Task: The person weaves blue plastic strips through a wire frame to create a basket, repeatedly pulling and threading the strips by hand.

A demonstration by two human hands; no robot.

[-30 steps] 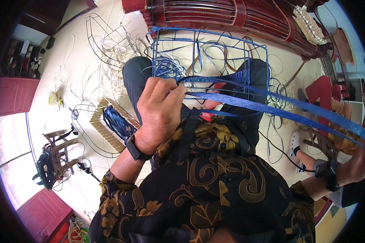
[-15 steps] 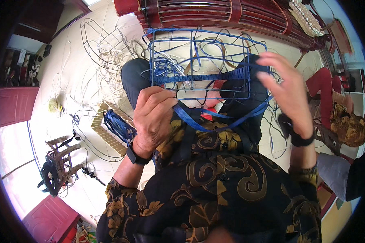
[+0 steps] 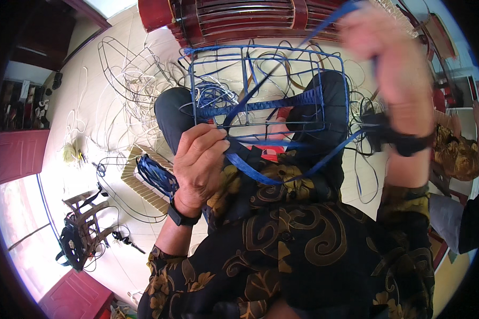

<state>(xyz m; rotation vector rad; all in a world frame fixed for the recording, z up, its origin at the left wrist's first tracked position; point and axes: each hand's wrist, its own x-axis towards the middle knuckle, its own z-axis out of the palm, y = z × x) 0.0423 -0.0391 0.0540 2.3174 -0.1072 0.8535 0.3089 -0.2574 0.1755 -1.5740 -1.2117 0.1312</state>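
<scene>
A blue wire frame [image 3: 266, 49] with a band of woven blue strap [image 3: 298, 101] rests over my bent legs, with a tangle of blue strap at its left. My left hand [image 3: 201, 159] grips blue strap [image 3: 239, 162] at the frame's lower left corner, fingers curled. My right hand [image 3: 378, 50], blurred by motion, is raised beyond the frame's upper right, closed on blue strap that runs diagonally down across the frame and also hangs in a loop below it.
A red wooden bench [image 3: 234, 21] stands beyond the frame. Loose strands [image 3: 122, 85] cover floor around me. At left are a yellow-slatted item [image 3: 130, 183] holding coiled blue strap, a small stool [image 3: 82, 204] with dark gear, and red cabinets [image 3: 16, 151].
My right hand has moved from the far lower right inward, then up past the frame, drawing strap. The long pulled strands now form a loop. My left hand has shifted slightly down, still gripping.
</scene>
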